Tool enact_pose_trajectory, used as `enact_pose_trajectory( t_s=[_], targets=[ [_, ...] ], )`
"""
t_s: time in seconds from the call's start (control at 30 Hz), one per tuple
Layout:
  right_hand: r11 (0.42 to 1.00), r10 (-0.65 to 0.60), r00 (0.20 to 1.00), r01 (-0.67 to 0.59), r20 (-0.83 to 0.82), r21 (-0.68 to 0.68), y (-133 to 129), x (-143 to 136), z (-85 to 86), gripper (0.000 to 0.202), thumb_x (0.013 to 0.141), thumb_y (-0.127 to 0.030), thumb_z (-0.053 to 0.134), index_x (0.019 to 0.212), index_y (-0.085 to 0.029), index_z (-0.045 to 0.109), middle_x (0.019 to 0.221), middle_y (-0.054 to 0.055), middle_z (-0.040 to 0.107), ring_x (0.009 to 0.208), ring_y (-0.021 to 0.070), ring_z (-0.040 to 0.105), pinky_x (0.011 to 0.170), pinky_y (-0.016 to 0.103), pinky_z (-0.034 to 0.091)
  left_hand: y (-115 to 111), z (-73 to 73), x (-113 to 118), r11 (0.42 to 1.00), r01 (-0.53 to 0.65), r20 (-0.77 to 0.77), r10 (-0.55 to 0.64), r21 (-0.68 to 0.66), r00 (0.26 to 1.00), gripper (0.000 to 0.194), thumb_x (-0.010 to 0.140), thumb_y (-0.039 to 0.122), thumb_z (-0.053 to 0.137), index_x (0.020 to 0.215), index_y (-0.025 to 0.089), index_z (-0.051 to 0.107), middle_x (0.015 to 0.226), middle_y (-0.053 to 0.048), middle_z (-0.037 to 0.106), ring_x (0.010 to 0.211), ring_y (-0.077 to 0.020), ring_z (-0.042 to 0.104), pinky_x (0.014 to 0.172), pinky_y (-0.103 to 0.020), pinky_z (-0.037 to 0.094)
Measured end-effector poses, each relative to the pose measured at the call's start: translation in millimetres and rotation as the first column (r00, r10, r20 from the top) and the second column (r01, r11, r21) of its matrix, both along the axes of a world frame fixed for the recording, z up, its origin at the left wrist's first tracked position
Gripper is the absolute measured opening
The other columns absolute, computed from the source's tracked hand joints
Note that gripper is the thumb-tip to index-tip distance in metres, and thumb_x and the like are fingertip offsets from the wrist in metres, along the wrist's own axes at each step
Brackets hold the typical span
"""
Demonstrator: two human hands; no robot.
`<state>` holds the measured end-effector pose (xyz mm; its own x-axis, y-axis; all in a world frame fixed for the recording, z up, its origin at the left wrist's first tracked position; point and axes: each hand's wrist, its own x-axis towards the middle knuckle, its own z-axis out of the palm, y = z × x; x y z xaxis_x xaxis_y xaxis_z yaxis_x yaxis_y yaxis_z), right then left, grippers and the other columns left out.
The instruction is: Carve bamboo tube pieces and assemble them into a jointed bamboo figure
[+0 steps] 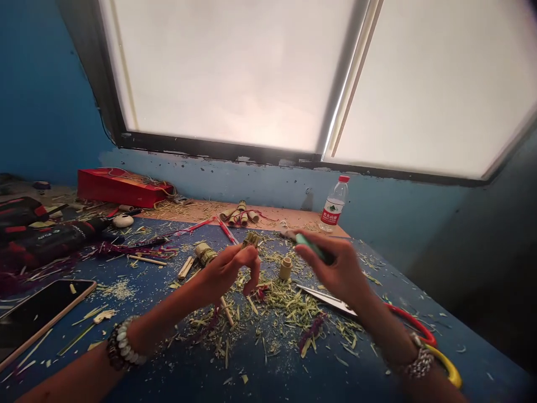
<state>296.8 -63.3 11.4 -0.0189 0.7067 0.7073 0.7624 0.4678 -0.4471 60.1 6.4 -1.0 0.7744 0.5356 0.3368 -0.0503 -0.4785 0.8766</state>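
Note:
My left hand (230,270) pinches a small greenish bamboo piece (251,239) between thumb and fingertips, raised above the blue table (293,375). My right hand (342,267) grips a craft knife with a pale green handle (311,247), its tip pointing left toward the bamboo piece, a short gap between them. Green bamboo shavings (289,305) lie spread under both hands. A short bamboo cylinder (286,268) stands upright between my hands. Another bamboo section (205,253) lies just left of my left hand.
Scissors with red and yellow handles (413,327) lie under my right wrist. A phone (39,313) lies at the left front. A cordless drill (50,238), a red box (119,187), several bamboo tubes (241,215) and a water bottle (334,205) stand behind.

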Motion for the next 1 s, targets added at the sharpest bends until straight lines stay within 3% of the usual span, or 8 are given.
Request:
enact_pose_trajectory(
  t_s=[0.1,0.33,0.5,0.63,0.77,0.87,1.0],
  targets=[
    [0.975,0.194,0.981,-0.191,0.016,-0.112,-5.9,-15.4,-1.9,0.037,0.093,-0.044,0.063,0.117,-0.019,0.075,0.092,0.006,0.077,0.068,0.0154,0.065,0.060,0.027,0.049,1.8,-1.0,-0.8,0.999,-0.030,-0.030,0.030,0.012,0.999,0.055,0.106,0.044,0.025,0.067,0.019,0.055,0.057,0.001,0.054,0.064,-0.0146,0.053,0.084,-0.032,0.043],
    [0.956,0.262,0.965,-0.256,0.024,-0.146,-6.8,-16.5,-6.1,0.036,0.094,-0.042,0.064,0.120,-0.019,0.073,0.082,0.004,0.074,0.059,0.0120,0.057,0.050,0.025,0.041,-4.0,1.7,-1.0,0.997,-0.025,-0.069,0.030,0.072,0.997,0.060,0.106,0.045,0.027,0.059,0.018,0.054,0.059,-0.001,0.053,0.068,-0.0150,0.052,0.083,-0.031,0.042],
    [0.963,0.235,0.970,-0.222,0.069,-0.154,-10.6,-15.3,-4.2,0.036,0.094,-0.042,0.064,0.120,-0.018,0.073,0.093,0.008,0.076,0.066,0.0151,0.064,0.056,0.028,0.047,-5.5,2.8,-2.3,0.995,-0.036,-0.107,0.046,0.089,0.993,0.058,0.105,0.043,0.029,0.060,0.018,0.055,0.060,-0.002,0.056,0.068,-0.0151,0.053,0.081,-0.031,0.042],
    [0.979,0.183,0.971,-0.166,0.157,-0.114,-11.1,-14.4,-5.9,0.039,0.094,-0.044,0.063,0.122,-0.018,0.072,0.097,0.010,0.077,0.072,0.0187,0.069,0.061,0.031,0.051,-8.3,4.0,-2.2,1.000,-0.012,-0.106,0.015,0.029,0.994,0.057,0.105,0.046,0.027,0.064,0.018,0.056,0.058,-0.001,0.055,0.068,-0.0152,0.055,0.088,-0.032,0.044],
    [1.000,-0.023,0.980,0.027,0.197,-0.016,-1.6,2.8,-6.3,0.039,0.093,-0.045,0.063,0.121,-0.020,0.073,0.102,0.011,0.078,0.078,0.0234,0.072,0.069,0.037,0.054,-13.8,4.6,-0.9,0.998,0.054,-0.087,-0.056,-0.024,0.995,0.051,0.105,0.042,0.028,0.069,0.019,0.056,0.058,0.000,0.056,0.064,-0.0146,0.054,0.086,-0.032,0.046],
    [0.988,-0.144,0.987,0.140,0.066,0.056,3.3,15.6,-4.3,0.040,0.092,-0.046,0.063,0.117,-0.017,0.075,0.100,0.011,0.078,0.079,0.0240,0.072,0.067,0.036,0.054,-14.6,5.1,-0.8,0.997,0.069,-0.053,-0.070,-0.027,0.996,0.050,0.104,0.043,0.029,0.069,0.019,0.055,0.058,0.000,0.055,0.061,-0.0145,0.052,0.083,-0.032,0.047],
    [0.999,0.054,0.996,-0.054,0.065,-0.003,-1.5,6.1,-3.5,0.036,0.094,-0.041,0.061,0.119,-0.018,0.074,0.101,0.008,0.077,0.079,0.0201,0.071,0.065,0.030,0.053,-9.2,5.9,-3.1,1.000,-0.006,-0.053,0.006,-0.005,0.999,0.054,0.105,0.045,0.026,0.068,0.019,0.055,0.058,0.000,0.054,0.064,-0.0145,0.053,0.084,-0.031,0.046]
  ],
)
